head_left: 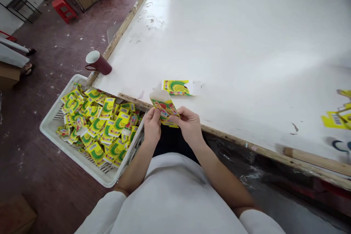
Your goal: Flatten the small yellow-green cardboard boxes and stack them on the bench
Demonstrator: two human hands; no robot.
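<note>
Between my two hands is a small yellow and green printed carton (163,104), tilted, with a pale flap sticking up at its far end. My left hand (152,124) pinches its left side between thumb and fingers. From the right, my right hand (189,124) grips the other side, its thumb lying across the print. Just beyond, on the white table (246,44), lies another carton (176,87) of the same print with a white flap out to the right. To my left a white plastic basket (79,170) is heaped with similar yellow cartons (108,128).
A maroon mug (100,64) lies tilted at the table's left edge. More yellow cartons (338,117), a wooden stick (315,159) and a dark-handled tool (341,145) are at the right. A red stool (65,9) and another person's feet (29,67) show on the floor.
</note>
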